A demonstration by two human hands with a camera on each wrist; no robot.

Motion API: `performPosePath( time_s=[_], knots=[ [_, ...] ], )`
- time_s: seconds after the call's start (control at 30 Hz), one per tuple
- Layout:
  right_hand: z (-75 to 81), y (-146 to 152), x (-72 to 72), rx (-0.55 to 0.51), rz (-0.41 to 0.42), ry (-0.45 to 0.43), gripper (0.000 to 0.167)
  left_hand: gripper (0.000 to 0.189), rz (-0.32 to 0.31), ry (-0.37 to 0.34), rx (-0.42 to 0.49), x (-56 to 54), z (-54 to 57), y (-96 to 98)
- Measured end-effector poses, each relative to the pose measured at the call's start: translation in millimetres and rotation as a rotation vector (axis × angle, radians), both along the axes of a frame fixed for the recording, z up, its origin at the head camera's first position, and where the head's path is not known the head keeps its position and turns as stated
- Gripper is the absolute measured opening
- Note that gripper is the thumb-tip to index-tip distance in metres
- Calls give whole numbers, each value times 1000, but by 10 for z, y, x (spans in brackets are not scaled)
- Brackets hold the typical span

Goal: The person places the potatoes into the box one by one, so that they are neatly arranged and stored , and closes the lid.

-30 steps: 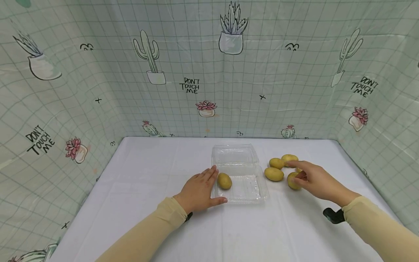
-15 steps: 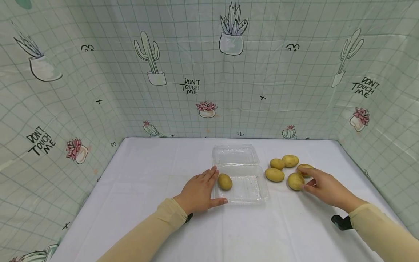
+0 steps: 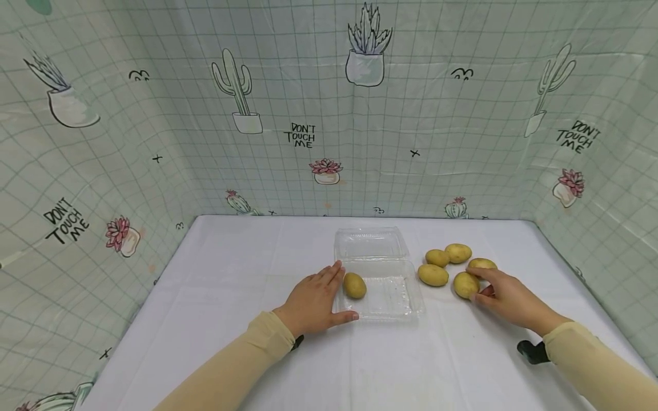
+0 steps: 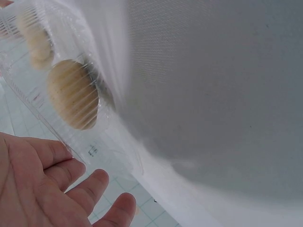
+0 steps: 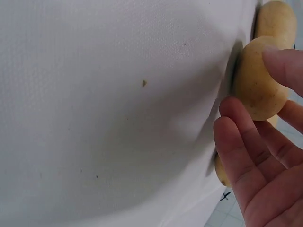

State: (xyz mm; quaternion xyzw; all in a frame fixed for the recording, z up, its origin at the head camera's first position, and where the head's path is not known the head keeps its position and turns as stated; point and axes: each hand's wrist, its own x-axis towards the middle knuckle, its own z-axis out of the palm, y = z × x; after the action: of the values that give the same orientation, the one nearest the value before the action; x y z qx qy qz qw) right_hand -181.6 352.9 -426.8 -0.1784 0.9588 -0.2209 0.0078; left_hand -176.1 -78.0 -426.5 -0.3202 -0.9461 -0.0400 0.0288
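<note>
A clear plastic clamshell container [image 3: 385, 297] lies with its lid folded back in the head view. One potato [image 3: 354, 285] sits inside, at its left end. My left hand [image 3: 315, 299] rests along the container's left side, fingers extended and thumb at the front edge. In the left wrist view that potato [image 4: 73, 94] shows through the ribbed wall, beside the left fingers [image 4: 97, 187]. At the right, my right hand [image 3: 514, 299] holds a potato [image 3: 465, 285] between thumb and fingers, still on the table. The right wrist view shows the thumb touching this potato [image 5: 258, 80].
Several other potatoes lie close by: an oval potato [image 3: 433, 275], a smaller potato [image 3: 437, 258], a potato [image 3: 458, 253] behind and another potato [image 3: 482, 264] beside the right hand. A white cloth covers the table [image 3: 247, 257]. Patterned curtain [image 3: 411, 188] walls surround it.
My right hand has drawn back a little to the right from the potato group, then closed in on the nearest potato. The left hand and container have stayed put.
</note>
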Motion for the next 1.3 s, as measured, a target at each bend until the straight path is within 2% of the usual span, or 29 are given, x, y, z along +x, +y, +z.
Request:
performPosePath(
  time_s=[0.47,0.77,0.93,1.3],
  knots=[
    [-46,-60,-7,-33,-54,-36,60,99,9,-37,3,11,9,12],
    [-53,-83,-26,-47,-38,-24,64,100,17,-24,-20,-4,-8,0],
    [-71,-86,-23,-58,-44,-51,63,100,9,-12,-16,-5,-12,0],
    [-124,-121,-12,-72,-67,-43,63,100,13,-12,-14,-5,-13,-6]
  ],
)
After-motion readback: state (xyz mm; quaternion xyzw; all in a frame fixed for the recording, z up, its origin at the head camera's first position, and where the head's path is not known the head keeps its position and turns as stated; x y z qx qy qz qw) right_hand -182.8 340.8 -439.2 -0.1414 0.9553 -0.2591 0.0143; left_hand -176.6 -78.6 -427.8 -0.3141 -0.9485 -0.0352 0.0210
